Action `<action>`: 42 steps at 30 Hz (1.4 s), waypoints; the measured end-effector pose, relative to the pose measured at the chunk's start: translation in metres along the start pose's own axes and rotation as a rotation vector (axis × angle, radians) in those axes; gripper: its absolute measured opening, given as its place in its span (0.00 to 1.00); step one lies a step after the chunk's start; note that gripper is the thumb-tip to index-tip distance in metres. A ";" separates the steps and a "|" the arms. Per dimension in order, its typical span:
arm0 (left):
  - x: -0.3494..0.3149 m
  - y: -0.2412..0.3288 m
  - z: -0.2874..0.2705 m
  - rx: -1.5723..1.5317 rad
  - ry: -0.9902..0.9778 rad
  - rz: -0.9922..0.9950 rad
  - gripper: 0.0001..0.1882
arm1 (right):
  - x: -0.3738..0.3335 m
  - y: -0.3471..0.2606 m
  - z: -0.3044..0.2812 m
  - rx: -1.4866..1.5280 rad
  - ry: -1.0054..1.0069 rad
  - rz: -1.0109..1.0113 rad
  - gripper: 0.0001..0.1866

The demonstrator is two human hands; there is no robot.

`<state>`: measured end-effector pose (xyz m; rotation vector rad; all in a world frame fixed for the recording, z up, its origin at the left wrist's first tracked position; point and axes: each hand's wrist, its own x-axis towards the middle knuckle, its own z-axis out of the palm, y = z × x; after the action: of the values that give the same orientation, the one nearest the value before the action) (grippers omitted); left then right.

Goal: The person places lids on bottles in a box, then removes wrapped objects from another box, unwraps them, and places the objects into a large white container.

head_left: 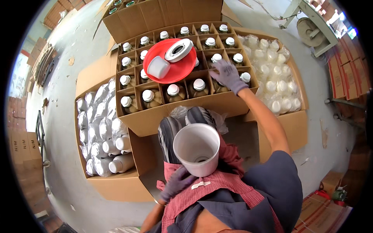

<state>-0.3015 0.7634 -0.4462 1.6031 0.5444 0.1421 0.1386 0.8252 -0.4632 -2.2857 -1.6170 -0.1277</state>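
My right hand (228, 74), in a grey glove, is over a divided carton (155, 119), its fingers apart beside a white-capped bottle (216, 58). I cannot tell whether they touch it. More clear bottles with white caps (199, 84) stand in the compartments. My left hand (176, 184), also gloved, lies on my lap with its fingers stretched out against the lower side of a light grey plastic container (199, 145), open at the top. Across the bottles lies a red plastic dish (171, 77), holding a small white cup (158, 67) and a white ring-shaped part (179, 50).
At the left, an open carton (116, 190) holds several silver-grey bottles (105, 130) in plastic wrap. A carton of translucent bottles (272, 73) stands at the right. Upright flaps (163, 19) rise behind the divided carton. Stacked brown boxes (347, 70) and a machine stand (312, 27) are farther right.
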 end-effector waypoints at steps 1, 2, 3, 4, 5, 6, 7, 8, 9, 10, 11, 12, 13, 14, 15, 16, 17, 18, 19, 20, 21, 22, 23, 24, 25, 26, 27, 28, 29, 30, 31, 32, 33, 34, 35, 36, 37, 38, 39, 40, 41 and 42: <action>-0.001 -0.027 -0.025 0.023 -0.014 -0.089 0.11 | -0.017 0.003 0.003 -0.047 -0.151 0.064 0.26; -0.003 -0.051 -0.047 0.023 0.022 -0.140 0.11 | -0.027 0.006 0.008 -0.096 -0.301 0.127 0.27; 0.001 -0.065 -0.069 0.025 0.041 -0.189 0.11 | -0.030 0.013 0.011 -0.078 -0.313 0.146 0.27; 0.025 -0.051 -0.080 0.037 0.111 -0.113 0.11 | -0.029 0.020 0.016 -0.064 -0.326 0.158 0.28; 0.047 -0.036 -0.092 0.056 0.184 -0.041 0.12 | -0.028 0.022 0.018 -0.048 -0.338 0.165 0.29; 0.066 -0.007 -0.098 0.000 0.254 0.011 0.12 | -0.028 0.017 0.011 -0.041 -0.325 0.149 0.29; 0.084 0.023 -0.104 -0.051 0.325 0.068 0.13 | -0.020 0.005 -0.015 -0.037 -0.298 0.123 0.29; 0.103 0.051 -0.095 -0.223 0.394 0.026 0.14 | -0.014 -0.007 -0.048 -0.041 -0.273 0.094 0.29; 0.117 0.060 -0.092 -0.271 0.385 0.057 0.15 | -0.012 -0.023 -0.087 -0.020 -0.177 0.076 0.27; 0.133 0.067 -0.088 -0.322 0.368 0.084 0.16 | -0.015 -0.028 -0.114 0.026 -0.022 0.035 0.25; 0.155 0.065 -0.087 -0.420 0.295 0.092 0.19 | -0.016 -0.037 -0.139 0.056 0.157 -0.069 0.23; 0.175 0.057 -0.085 -0.513 0.218 0.099 0.24 | -0.012 -0.037 -0.164 0.055 0.259 -0.161 0.22; 0.185 0.049 -0.082 -0.619 0.097 0.227 0.28 | -0.013 -0.052 -0.180 0.128 0.324 -0.211 0.22; 0.189 0.047 -0.079 -0.717 -0.024 0.359 0.33 | -0.017 -0.070 -0.187 0.203 0.390 -0.265 0.21; 0.195 0.056 -0.073 -0.793 -0.089 0.490 0.36 | -0.022 -0.085 -0.180 0.283 0.436 -0.313 0.22; 0.202 0.067 -0.070 -0.870 -0.167 0.625 0.38 | -0.029 -0.099 -0.172 0.351 0.482 -0.356 0.22; 0.205 0.059 -0.087 -1.190 -0.088 0.222 0.35 | -0.038 -0.116 -0.151 0.490 0.456 -0.352 0.24; 0.203 0.068 -0.092 -1.325 -0.088 0.273 0.30 | -0.051 -0.127 -0.133 0.513 0.518 -0.326 0.26; 0.197 0.075 -0.098 -1.172 -0.014 0.290 0.28 | -0.062 -0.133 -0.119 0.486 0.522 -0.309 0.27; 0.190 0.079 -0.107 -1.015 0.057 0.306 0.26 | -0.072 -0.137 -0.103 0.561 0.496 -0.253 0.28; 0.182 0.080 -0.119 -0.864 0.118 0.339 0.25 | -0.080 -0.139 -0.092 0.637 0.431 -0.295 0.30; 0.171 0.082 -0.132 -0.710 0.175 0.371 0.24 | -0.088 -0.142 -0.085 0.711 0.367 -0.338 0.32; 0.159 0.086 -0.144 -0.564 0.222 0.357 0.30 | -0.099 -0.143 -0.079 0.782 0.274 -0.293 0.33; 0.146 0.094 -0.158 -0.162 0.283 0.416 0.32 | -0.111 -0.143 -0.075 0.852 0.177 -0.255 0.35; 0.134 0.106 -0.163 -0.121 0.223 0.335 0.33 | -0.125 -0.139 -0.072 0.908 0.081 -0.207 0.36; 0.123 0.122 -0.161 -0.075 0.154 0.255 0.35 | -0.142 -0.134 -0.068 0.967 0.049 -0.146 0.38; 0.114 0.141 -0.149 0.001 0.132 0.218 0.38 | -0.160 -0.128 -0.066 1.016 0.014 -0.078 0.39; 0.101 0.138 -0.146 0.018 0.094 0.167 0.40 | -0.179 -0.128 -0.062 1.078 -0.029 -0.022 0.40; 0.089 0.127 -0.141 0.059 0.137 0.143 0.41 | -0.204 -0.128 -0.058 0.974 -0.037 -0.054 0.40; 0.074 0.113 -0.136 0.105 0.184 0.118 0.42 | -0.231 -0.130 -0.055 0.875 -0.045 -0.090 0.40; 0.055 0.086 -0.132 0.066 0.278 0.069 0.41 | -0.254 -0.135 -0.051 0.782 -0.051 -0.127 0.40; 0.040 0.049 -0.126 0.026 0.357 0.026 0.40 | -0.276 -0.141 -0.049 0.796 -0.067 -0.146 0.41; 0.020 0.012 -0.118 -0.062 0.425 -0.029 0.39 | -0.293 -0.152 -0.047 0.821 -0.084 -0.178 0.41; 0.000 -0.022 -0.108 -0.149 0.488 -0.085 0.38 | -0.303 -0.160 -0.042 0.845 -0.098 -0.205 0.41; -0.018 -0.046 -0.083 -0.521 0.548 -0.123 0.36 | -0.304 -0.168 -0.029 0.878 0.033 -0.286 0.45; -0.030 -0.061 -0.064 -0.901 0.607 -0.155 0.35 | -0.289 -0.175 -0.030 0.875 0.007 -0.355 0.46; -0.036 -0.068 -0.064 -0.546 0.531 -0.080 0.34 | -0.262 -0.178 -0.038 0.869 -0.023 -0.426 0.47; -0.039 -0.070 -0.065 -0.194 0.439 -0.004 0.34 | -0.235 -0.181 -0.048 0.858 -0.051 -0.498 0.49; -0.040 -0.070 -0.069 0.163 0.341 0.070 0.34 | -0.211 -0.188 -0.053 1.004 -0.114 -0.483 0.51; -0.030 -0.062 -0.079 0.249 0.216 0.102 0.36 | -0.188 -0.193 -0.058 1.136 -0.169 -0.469 0.53; -0.026 -0.058 -0.084 0.228 0.184 0.107 0.37 | -0.167 -0.199 -0.060 1.337 -0.190 -0.477 0.56; -0.024 -0.054 -0.089 0.209 0.153 0.113 0.38 | -0.145 -0.207 -0.076 1.352 -0.165 -0.578 0.56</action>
<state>-0.3727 0.8350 -0.4823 1.8380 0.6022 0.3026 -0.0957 0.7320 -0.3845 -0.8077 -1.5807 0.7836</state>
